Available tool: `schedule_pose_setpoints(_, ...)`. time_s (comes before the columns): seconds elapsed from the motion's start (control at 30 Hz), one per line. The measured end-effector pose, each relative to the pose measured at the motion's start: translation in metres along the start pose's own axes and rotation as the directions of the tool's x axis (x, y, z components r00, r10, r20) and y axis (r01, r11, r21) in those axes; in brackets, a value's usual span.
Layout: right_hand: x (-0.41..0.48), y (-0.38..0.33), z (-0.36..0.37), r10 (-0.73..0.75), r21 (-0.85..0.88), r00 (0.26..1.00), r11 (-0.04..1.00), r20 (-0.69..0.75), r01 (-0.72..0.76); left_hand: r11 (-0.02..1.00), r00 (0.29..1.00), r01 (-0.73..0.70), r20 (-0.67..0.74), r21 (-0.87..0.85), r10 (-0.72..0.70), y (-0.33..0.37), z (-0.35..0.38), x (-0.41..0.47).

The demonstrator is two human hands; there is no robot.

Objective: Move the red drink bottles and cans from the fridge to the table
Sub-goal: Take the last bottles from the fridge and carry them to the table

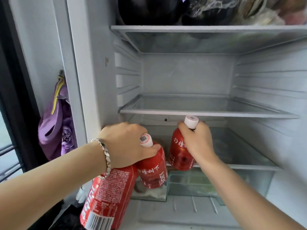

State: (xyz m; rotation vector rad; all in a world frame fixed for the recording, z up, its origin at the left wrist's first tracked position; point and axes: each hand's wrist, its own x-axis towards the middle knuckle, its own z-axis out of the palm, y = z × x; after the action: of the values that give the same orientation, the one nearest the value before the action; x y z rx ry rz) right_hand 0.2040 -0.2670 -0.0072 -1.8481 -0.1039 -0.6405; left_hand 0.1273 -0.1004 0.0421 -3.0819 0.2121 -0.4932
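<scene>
Progress early; my left hand (126, 143) curls its fingers round a small bottle (152, 170), big bottle (108, 196) beneath the wrist; right hand (196, 141) clasps a third bottle (180, 153), mid-frame; none tabled yet.

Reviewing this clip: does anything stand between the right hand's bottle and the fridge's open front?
Nothing visible does. The right hand grips the bottle by its neck at the front edge of the lower shelf. The left hand holds two bottles beside it, not in front. The shelf above sits close over its cap.
</scene>
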Motion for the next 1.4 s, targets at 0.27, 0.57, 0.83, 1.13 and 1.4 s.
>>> schedule_pose_setpoints(0.27,-0.043,-0.007,-0.015,-0.286,-0.298,0.956,0.92,-0.068,0.254,0.994,0.994,-0.104,0.049,0.036,0.102,0.001,-0.003,0.0)
schedule_pose_setpoints(0.57,-0.077,-0.037,-0.079,-0.035,-0.695,0.931,0.655,0.364,0.296,0.985,0.99,-0.135,-0.017,0.11,0.138,0.028,0.001,-0.045)
schedule_pose_setpoints(0.83,-0.139,-0.052,-0.167,-0.052,-0.718,0.865,0.533,0.5,0.447,0.994,0.994,-0.074,-0.075,0.086,0.08,0.099,-0.016,-0.124)
schedule_pose_setpoints(1.13,-0.227,-0.053,-0.282,0.049,-0.776,0.894,0.52,0.445,0.358,0.991,0.992,-0.123,-0.004,0.05,0.124,0.183,-0.042,-0.226)
schedule_pose_setpoints(1.4,-0.304,-0.069,-0.383,0.136,-0.874,0.976,0.479,0.173,0.088,0.932,0.932,-0.362,-0.016,-0.006,0.362,0.252,-0.06,-0.281)
